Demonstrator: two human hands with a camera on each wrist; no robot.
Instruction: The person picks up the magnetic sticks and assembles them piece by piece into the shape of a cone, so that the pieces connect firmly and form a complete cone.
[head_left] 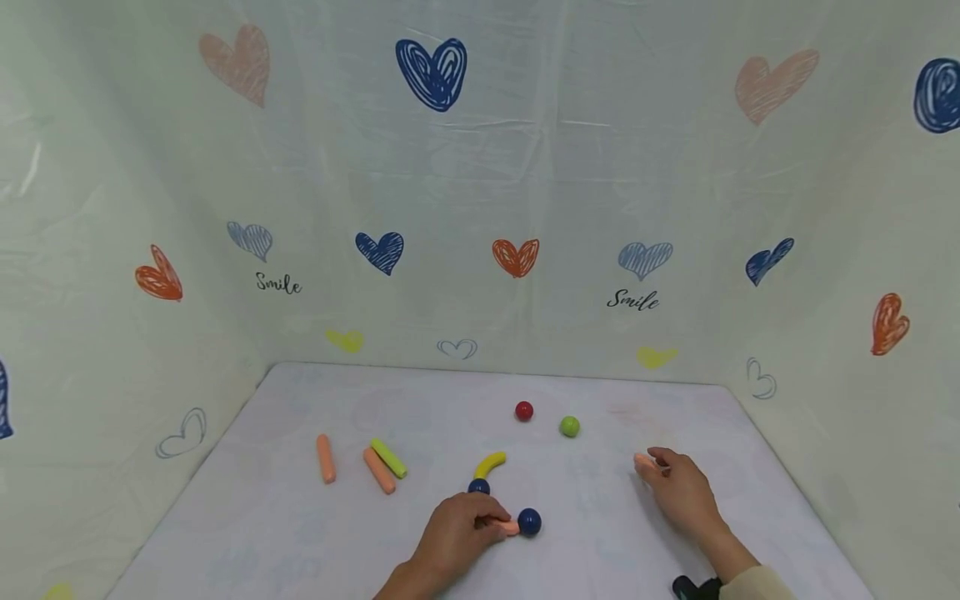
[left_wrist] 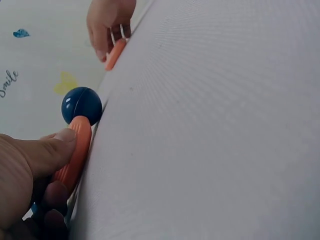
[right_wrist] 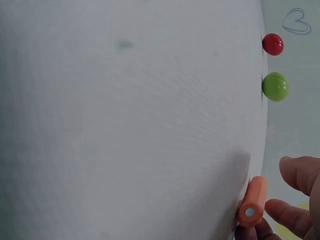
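My left hand (head_left: pixel 457 533) pinches an orange magnetic toy stick (left_wrist: pixel 80 155) between thumb and fingers, its end against a blue ball (head_left: pixel 529 522). Just beyond that hand, a second blue ball (head_left: pixel 478 486) meets a curved yellow stick (head_left: pixel 491 463). On the right, my right hand (head_left: pixel 681 492) is at another orange stick (right_wrist: pixel 253 202) lying low by the tabletop. Its thumb stands away from this stick, while the other fingers lie close along it. A pale round dot shows on the stick's near end.
Two orange sticks (head_left: pixel 325 458) (head_left: pixel 379 471) and a straight green stick (head_left: pixel 389 458) lie on the left of the white table (head_left: pixel 225 533). A red ball (head_left: pixel 524 411) and a green ball (head_left: pixel 570 427) sit toward the back. A heart-printed curtain (head_left: pixel 465 183) encloses the table.
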